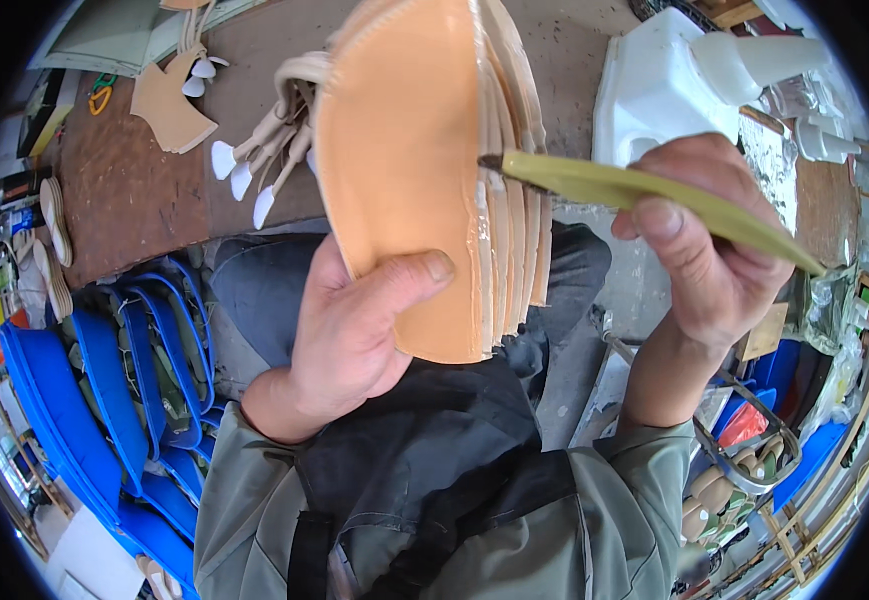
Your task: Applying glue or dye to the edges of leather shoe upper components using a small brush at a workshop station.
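My left hand [354, 325] grips a fanned stack of tan leather-like pieces [404, 180], its thumb pressed flat on the top one. The pieces' edges are stepped along the right side, with a pale, shiny film on them in places. My right hand [709, 240] is closed round the yellow-green handle of a brush [594, 182]. The brush's dark tip is at the top piece's right edge, about mid-height; whether it touches cannot be told. Beige straps with white-coated ends [259, 165] hang at the stack's left side.
Ahead stands a brown worktable [144, 190] with more tan pieces [169, 110] on it. A white plastic container with a spout [654, 95] is at the right. Blue bins [69, 400] stand low at the left, and a metal-framed rack with shoe parts [754, 460] at the lower right.
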A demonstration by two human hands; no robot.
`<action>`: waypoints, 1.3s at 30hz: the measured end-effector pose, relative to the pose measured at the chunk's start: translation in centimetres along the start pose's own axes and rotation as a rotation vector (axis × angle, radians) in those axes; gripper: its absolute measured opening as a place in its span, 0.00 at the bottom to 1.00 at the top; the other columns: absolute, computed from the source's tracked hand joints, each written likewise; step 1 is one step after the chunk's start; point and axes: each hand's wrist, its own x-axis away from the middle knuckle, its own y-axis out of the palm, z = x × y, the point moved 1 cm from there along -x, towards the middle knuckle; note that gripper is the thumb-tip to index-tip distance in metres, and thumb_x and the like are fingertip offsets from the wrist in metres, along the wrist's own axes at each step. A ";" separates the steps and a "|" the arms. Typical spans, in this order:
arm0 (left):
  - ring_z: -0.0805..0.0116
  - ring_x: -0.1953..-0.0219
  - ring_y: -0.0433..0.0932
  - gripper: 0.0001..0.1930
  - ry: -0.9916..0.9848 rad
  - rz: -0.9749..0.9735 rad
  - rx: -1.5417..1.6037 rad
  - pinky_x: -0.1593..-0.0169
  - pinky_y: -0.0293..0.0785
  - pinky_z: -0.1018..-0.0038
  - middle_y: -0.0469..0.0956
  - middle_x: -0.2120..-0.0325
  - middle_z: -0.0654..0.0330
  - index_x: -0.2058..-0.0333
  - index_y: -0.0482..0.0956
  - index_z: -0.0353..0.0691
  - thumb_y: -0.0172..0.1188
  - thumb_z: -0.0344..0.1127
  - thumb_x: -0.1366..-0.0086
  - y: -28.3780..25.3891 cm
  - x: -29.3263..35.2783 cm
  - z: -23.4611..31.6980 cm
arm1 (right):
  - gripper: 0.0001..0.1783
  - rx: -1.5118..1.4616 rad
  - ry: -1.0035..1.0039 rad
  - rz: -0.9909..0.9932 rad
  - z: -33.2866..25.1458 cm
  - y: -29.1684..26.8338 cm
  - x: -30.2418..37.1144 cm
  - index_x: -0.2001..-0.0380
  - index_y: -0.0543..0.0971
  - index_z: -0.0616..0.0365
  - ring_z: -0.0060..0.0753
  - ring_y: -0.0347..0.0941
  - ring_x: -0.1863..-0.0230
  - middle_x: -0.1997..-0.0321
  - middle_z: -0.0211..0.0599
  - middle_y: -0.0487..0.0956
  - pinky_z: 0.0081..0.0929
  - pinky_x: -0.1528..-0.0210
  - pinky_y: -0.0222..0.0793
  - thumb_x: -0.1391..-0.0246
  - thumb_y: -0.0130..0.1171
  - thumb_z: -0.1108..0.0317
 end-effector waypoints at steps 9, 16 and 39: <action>0.66 0.57 0.76 0.17 -0.008 -0.038 0.015 0.53 0.73 0.70 0.75 0.58 0.55 0.51 0.67 0.30 0.49 0.21 0.41 -0.5 0.0 0.2 | 0.11 -0.102 0.005 -0.248 1.3 0.5 -1.4 0.72 0.80 0.65 0.30 0.73 0.75 0.74 0.42 0.78 0.21 0.75 0.68 0.61 0.66 0.70; 0.63 0.56 0.76 0.19 -0.026 -0.020 0.109 0.51 0.72 0.68 0.74 0.58 0.54 0.51 0.66 0.31 0.48 0.19 0.43 -0.8 -0.1 1.1 | 0.12 -0.529 0.001 -0.318 -0.2 -0.6 4.3 0.71 0.80 0.67 0.30 0.75 0.76 0.76 0.42 0.77 0.24 0.78 0.72 0.54 0.61 0.67; 0.61 0.56 0.75 0.20 -0.058 0.003 0.132 0.51 0.70 0.67 0.73 0.57 0.52 0.51 0.65 0.29 0.48 0.20 0.45 -0.5 0.3 2.6 | 0.14 -0.139 -0.272 -0.130 -3.4 0.4 6.5 0.73 0.80 0.68 0.35 0.74 0.77 0.72 0.44 0.76 0.25 0.78 0.72 0.70 0.64 0.74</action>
